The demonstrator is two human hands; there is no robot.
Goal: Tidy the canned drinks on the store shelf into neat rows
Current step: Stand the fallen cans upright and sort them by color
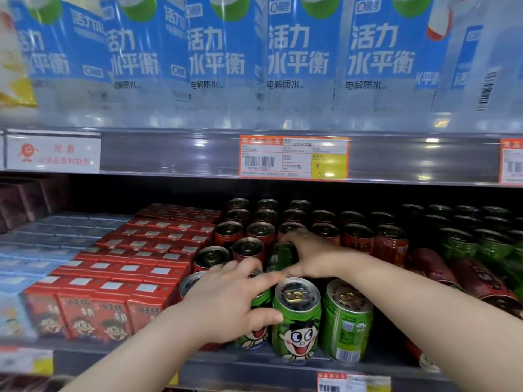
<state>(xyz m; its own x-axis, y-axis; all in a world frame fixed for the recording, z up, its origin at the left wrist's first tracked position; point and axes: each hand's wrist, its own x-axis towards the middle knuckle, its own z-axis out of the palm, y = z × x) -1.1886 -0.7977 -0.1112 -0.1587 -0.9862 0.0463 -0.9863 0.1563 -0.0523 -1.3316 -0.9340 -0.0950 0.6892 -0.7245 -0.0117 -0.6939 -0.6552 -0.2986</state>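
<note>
Your left hand (226, 304) wraps around a green can (256, 339) touching the left side of the cartoon-face can (295, 321), thumb across its front, likely to square it up with that neighbour. Your right hand (311, 256) clasps a second green can (278, 258) just behind the cartoon-face can, probably because it sits among the red cans (249, 247). Well right of the cartoon-face can, toppled cans (433, 267) lie on their sides.
</note>
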